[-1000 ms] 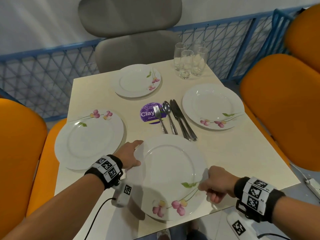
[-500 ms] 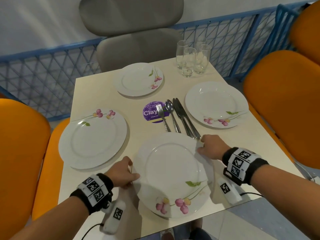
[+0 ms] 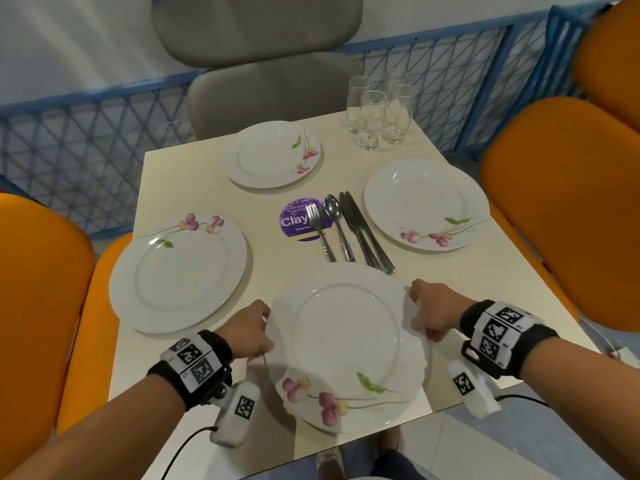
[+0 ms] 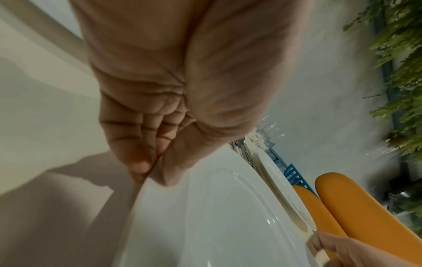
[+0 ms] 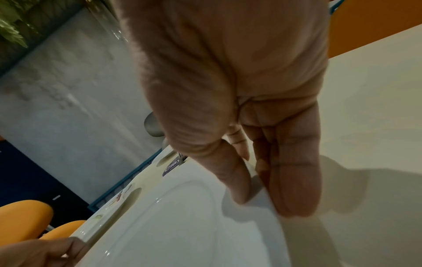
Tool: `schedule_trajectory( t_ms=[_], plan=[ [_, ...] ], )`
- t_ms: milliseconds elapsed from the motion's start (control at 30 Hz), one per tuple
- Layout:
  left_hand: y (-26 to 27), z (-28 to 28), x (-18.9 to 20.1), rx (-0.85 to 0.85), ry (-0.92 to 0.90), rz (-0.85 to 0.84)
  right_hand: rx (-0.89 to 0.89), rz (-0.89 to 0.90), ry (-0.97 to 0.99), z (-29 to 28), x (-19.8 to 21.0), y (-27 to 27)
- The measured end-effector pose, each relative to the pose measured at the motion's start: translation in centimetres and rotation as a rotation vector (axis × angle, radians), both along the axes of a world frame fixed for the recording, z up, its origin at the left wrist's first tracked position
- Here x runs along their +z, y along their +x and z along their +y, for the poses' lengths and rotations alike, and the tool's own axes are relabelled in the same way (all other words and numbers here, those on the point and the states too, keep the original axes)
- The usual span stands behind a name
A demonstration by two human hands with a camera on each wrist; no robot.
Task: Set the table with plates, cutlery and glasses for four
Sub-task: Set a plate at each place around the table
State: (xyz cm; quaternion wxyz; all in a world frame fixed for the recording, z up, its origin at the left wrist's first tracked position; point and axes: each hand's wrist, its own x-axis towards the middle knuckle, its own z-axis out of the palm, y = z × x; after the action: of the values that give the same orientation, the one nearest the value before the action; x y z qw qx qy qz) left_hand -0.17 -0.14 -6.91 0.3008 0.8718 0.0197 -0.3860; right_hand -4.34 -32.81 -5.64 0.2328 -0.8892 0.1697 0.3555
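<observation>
Head view first: both hands are on the near plate (image 3: 346,344), which sits at 6 o'clock on the cream worktop (image 3: 450,278), its flowered edge hanging over the near rim. Left hand (image 3: 247,332) has the plate's rim at 9 o'clock, and the left wrist view shows thumb on top and curled fingers (image 4: 137,159) beneath, pinching the edge. Right hand (image 3: 433,311) takes the rim at about 3 o'clock; from the right wrist view, thumb pressed on the upper face, fingers (image 5: 290,189) tucked along the outer edge, a firm pinch there too.

Around the worktop: a second plate (image 3: 178,271) at 9 o'clock, a third plate (image 3: 426,204) at 3 o'clock, a smaller plate (image 3: 273,154) at 12 o'clock. Dead centre lie a fork (image 3: 320,233), spoon (image 3: 337,225) and two knives (image 3: 363,233) side by side, the fork's tines over a purple round sticker (image 3: 296,221). Handle ends reach just beside the near plate's far rim. Four glasses (image 3: 379,112) stand bunched at the 1 o'clock corner. Orange chairs (image 3: 561,209) flank left and right, a grey chair (image 3: 263,64) at 12 o'clock.
</observation>
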Motion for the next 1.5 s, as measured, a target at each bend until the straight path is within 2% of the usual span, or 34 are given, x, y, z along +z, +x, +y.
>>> schedule_trajectory(
  t_ms=[200,333,400,500,633,733,900,1033,1167,1500],
  plan=[
    [2.2,-1.9,0.3,-0.128,0.059,-0.130,-0.059,0.110,0.070,-0.5,0.0,-2.2],
    [2.4,-0.6,-0.2,-0.093,0.074,-0.188,0.005,0.085,0.028,-0.4,0.1,-1.8],
    [1.5,0.2,-0.4,-0.070,0.062,-0.140,0.022,-0.018,-0.005,-0.1,-0.1,-0.8],
    [-0.8,0.8,-0.3,0.036,-0.074,0.022,0.090,-0.160,-0.071,0.5,-0.5,0.6],
    [-3.4,0.7,-0.1,0.070,-0.191,0.133,0.090,-0.194,-0.080,1.1,-0.8,1.1],
    [-3.7,0.8,-0.7,0.114,-0.203,0.084,0.079,-0.171,-0.070,1.0,-0.6,0.8],
    [-3.3,0.9,-1.1,0.151,-0.222,-0.015,-0.058,-0.054,-0.002,0.4,-0.6,-0.4],
    [-2.4,1.1,-1.5,0.072,-0.166,-0.105,-0.126,0.008,0.085,0.1,-0.6,-1.5],
    [-1.3,1.2,-1.5,-0.025,-0.117,-0.193,-0.113,0.062,0.134,0.3,-0.6,-2.1],
    [0.3,0.8,-1.6,-0.097,-0.080,-0.232,-0.104,0.090,0.121,0.3,-1.1,-2.0]
  ],
)
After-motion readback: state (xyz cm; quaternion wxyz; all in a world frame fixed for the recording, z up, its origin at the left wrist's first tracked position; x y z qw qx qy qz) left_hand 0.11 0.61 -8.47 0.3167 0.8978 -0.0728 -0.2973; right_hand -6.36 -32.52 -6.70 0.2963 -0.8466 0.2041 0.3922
